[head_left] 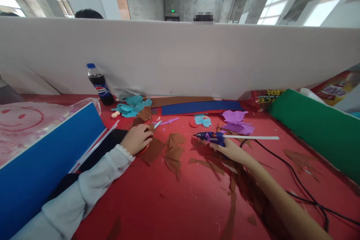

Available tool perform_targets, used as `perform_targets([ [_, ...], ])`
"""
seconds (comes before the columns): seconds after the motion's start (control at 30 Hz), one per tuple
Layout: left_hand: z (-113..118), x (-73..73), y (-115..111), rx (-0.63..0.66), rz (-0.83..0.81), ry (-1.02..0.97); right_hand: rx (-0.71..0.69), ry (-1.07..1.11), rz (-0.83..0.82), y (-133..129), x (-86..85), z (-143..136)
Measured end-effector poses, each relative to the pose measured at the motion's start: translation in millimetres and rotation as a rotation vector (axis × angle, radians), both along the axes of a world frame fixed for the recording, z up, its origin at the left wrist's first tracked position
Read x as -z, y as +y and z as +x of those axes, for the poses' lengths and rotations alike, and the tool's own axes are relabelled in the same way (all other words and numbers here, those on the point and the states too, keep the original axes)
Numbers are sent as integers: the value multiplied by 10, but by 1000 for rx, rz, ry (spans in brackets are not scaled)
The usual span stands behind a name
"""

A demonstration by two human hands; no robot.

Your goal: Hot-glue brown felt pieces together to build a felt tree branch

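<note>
My right hand is wrapped round the handle of a blue glue gun, whose nozzle points left. A long white glue stick sticks out of its back. On the left, my left hand has its fingers curled over a pair of scissors; the blade shows past the fingertips and a bit of red handle below the palm. Brown paper leaves lie between my hands. Beside my left hand is a flat brown paper piece. Purple paper petals lie behind the glue gun.
Brown scraps litter the red tabletop. A black cord curves at right. Blue paper petals and a cola bottle stand near the white partition. A blue board and a green board flank the table.
</note>
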State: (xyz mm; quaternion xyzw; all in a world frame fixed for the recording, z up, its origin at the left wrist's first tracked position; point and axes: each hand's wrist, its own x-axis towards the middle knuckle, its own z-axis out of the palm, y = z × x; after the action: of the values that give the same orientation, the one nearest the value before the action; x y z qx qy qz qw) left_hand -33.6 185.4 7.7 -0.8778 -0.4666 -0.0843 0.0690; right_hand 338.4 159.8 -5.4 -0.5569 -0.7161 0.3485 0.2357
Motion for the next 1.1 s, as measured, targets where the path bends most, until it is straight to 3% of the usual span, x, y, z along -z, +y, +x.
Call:
perform_targets([
  [0.27,-44,-80,-44,-121,-40,-77,-3,-7,-1,-8,-9,-17],
  [0.43,-37,-171,-186,-318,-123,86,-21,30,-13,1,-2,-12],
  [0.57,-67,-166,-240,-386,-188,115,-3,48,-8,21,50,13],
  [0.7,-136,-106,-231,-395,-244,62,0,35,-17,36,84,26],
  [0.87,-213,-45,-261,-306,-243,-63,-29,26,27,45,99,39],
  [1.1,-276,38,-171,-313,-149,-154,17,-2,43,39,117,54],
])
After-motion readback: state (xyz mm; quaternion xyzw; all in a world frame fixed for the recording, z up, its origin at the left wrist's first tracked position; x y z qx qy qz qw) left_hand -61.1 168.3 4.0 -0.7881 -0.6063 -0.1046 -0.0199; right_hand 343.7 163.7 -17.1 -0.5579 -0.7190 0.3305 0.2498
